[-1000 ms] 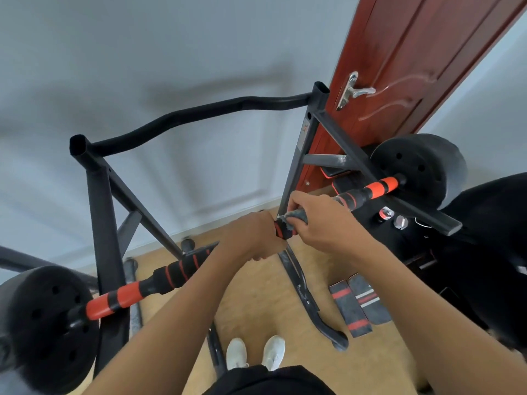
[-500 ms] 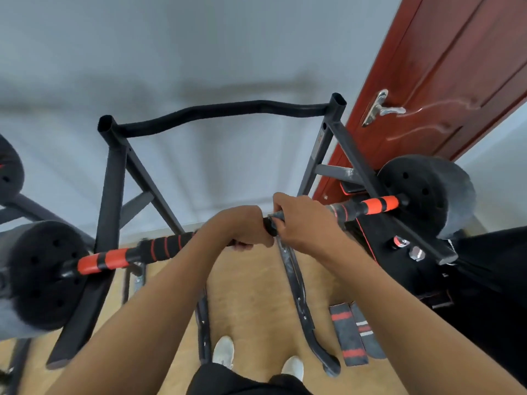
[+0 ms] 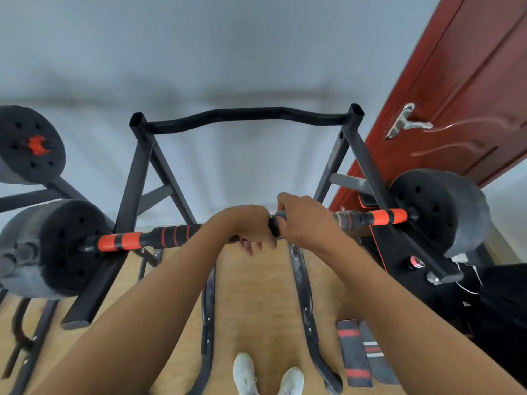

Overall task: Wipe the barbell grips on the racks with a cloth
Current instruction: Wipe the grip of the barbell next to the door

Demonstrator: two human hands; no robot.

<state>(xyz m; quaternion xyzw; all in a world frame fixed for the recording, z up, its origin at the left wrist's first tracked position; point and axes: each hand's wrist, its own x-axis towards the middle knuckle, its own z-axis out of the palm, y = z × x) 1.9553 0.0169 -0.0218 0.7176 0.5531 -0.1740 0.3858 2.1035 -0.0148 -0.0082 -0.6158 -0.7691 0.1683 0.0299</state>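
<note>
Left plate [image 3: 65, 246]: black, at end of bar [image 3: 159, 238], outside rack [image 3: 132, 178].
Grips [image 3: 119, 242]: orange-black, either side of hands, bar across rack.
Left hand [image 3: 242, 223]: curled over bar's middle, fingertips underneath.
Right hand [image 3: 302, 218]: just beside left, clamping grey cloth [image 3: 280, 215] round bar.
Right plate [image 3: 427, 212]: near red door [image 3: 456, 95].
Straps [image 3: 353, 352]: flat on floor [image 3: 256, 295].

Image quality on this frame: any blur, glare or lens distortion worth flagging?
Head view: wide-angle bowing splays the rack uprights and tilts the door; glare streaks cross it; a soft shadow band lies on the wall; the weight plate at the left edge is smeared; left hand and right hand on the barbell look sharper.
</note>
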